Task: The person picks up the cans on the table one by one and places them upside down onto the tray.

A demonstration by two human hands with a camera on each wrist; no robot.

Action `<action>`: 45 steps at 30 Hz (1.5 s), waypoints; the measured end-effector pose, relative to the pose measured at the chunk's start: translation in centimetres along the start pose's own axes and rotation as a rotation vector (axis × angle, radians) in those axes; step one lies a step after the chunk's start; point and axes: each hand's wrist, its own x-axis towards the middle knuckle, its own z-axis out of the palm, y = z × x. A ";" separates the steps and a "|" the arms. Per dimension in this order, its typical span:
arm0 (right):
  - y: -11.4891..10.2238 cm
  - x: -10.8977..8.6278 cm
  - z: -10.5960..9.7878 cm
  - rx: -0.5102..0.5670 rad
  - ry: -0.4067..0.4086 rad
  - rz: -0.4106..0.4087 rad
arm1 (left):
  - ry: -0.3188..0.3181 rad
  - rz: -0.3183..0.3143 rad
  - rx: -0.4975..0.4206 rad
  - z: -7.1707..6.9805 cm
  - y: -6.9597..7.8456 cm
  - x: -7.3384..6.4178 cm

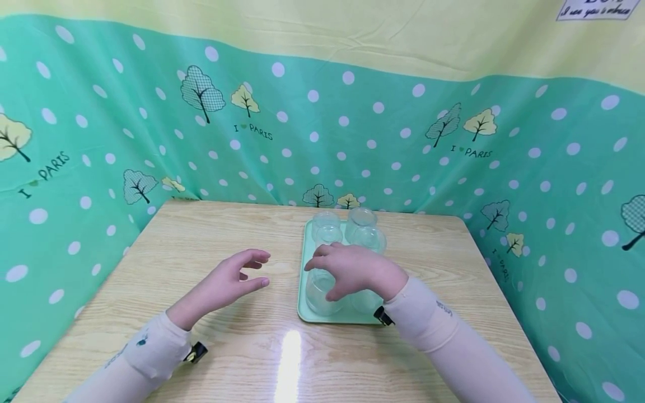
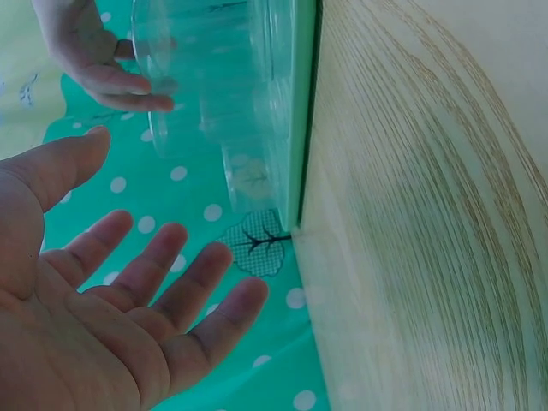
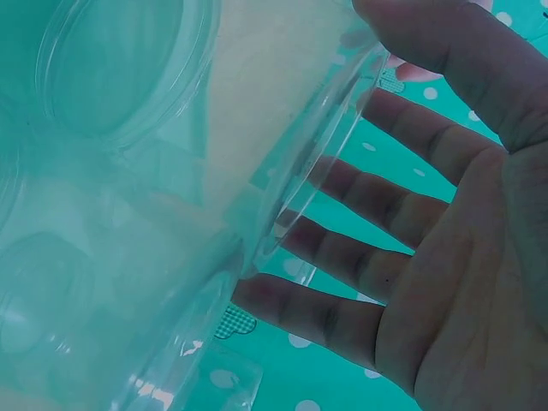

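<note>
Several clear cups stand on a light green tray [image 1: 301,294], among them a near-left cup [image 1: 318,299], a near-right cup [image 1: 365,303] and far cups [image 1: 326,224]. My right hand [image 1: 355,270] hovers over the near-left cup with thumb and fingers spread. Up close in the right wrist view, the extended fingers [image 3: 342,248] lie at the rim of a clear cup [image 3: 184,282]; whether they touch it I cannot tell. Left of the tray, my left hand [image 1: 227,285] is held above the table, its fingers loosely bent and holding nothing.
The tray rests on a light wooden table [image 1: 242,364]. A green and yellow curtain [image 1: 342,140] with dots and trees hangs behind the table and along both sides. Dark wrist devices [image 1: 195,352] sit under the cuffs.
</note>
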 end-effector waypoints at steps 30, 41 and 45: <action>-0.6 0.5 0.3 -0.061 0.003 -0.016 | -0.027 0.016 0.030 -0.3 -0.1 0.1; -0.7 0.5 0.4 -0.077 0.021 -0.029 | -0.020 0.018 0.046 -0.5 0.1 0.0; -0.7 0.5 0.4 -0.086 0.028 -0.036 | -0.004 0.029 0.059 -0.9 0.4 0.1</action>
